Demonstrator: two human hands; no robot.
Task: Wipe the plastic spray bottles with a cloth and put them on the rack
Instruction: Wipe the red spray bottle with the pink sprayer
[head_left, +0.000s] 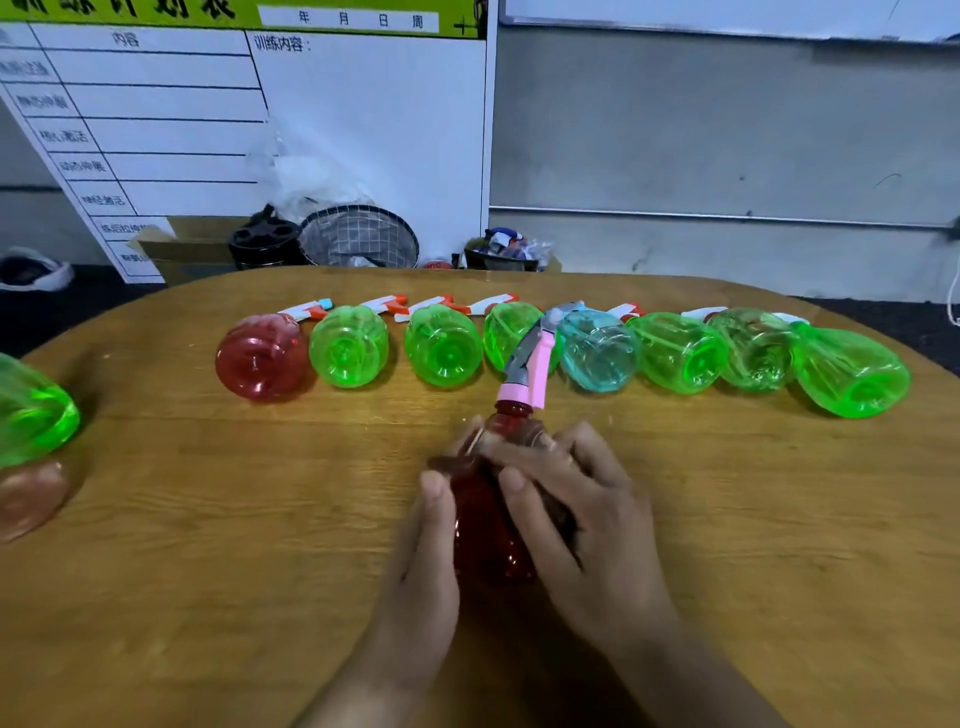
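A dark red spray bottle (488, 540) with a pink and grey trigger head (527, 371) lies in front of me on the wooden table (208, 545), its head pointing away. My left hand (426, 561) grips its body from the left. My right hand (576, 509) curls over the bottle's upper part, with a brownish cloth (519, 441) bunched between fingers and bottle near the neck. Behind lies a row of several bottles on their sides: a red one (262, 358), green ones (348, 348) and a teal one (600, 353).
At the table's left edge lie a green bottle (31, 410) and a reddish one (26, 499). Beyond the far edge stand a wire basket (358, 236), a black holder (262, 241), a cardboard box (182, 249) and a leaning white schedule board (156, 114).
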